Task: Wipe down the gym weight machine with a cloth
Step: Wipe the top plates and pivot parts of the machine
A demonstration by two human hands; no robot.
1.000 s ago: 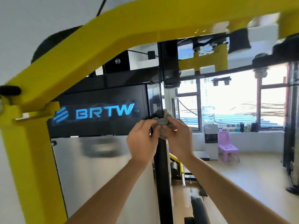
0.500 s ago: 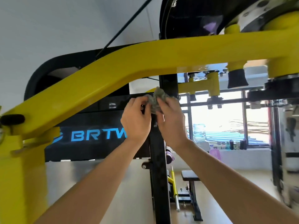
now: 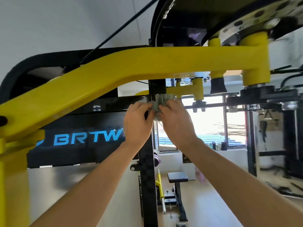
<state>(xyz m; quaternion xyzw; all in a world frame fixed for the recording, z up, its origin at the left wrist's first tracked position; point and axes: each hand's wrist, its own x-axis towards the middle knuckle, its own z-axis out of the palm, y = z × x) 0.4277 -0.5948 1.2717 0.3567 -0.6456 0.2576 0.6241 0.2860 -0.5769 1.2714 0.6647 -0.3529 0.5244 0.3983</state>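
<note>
Both left hand (image 3: pixel 137 124) and right hand (image 3: pixel 177 124) clutch cloth (image 3: pixel 161 101) against black post (image 3: pixel 147 177), window (image 3: pixel 211 126) behind.

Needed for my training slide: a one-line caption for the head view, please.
Left hand and right hand grip a grey cloth against the black upright beneath the yellow arm.

Bare left hand (image 3: pixel 136 126), bare right hand (image 3: pixel 177 126), both forearms bare down to the frame's lower edge
</note>
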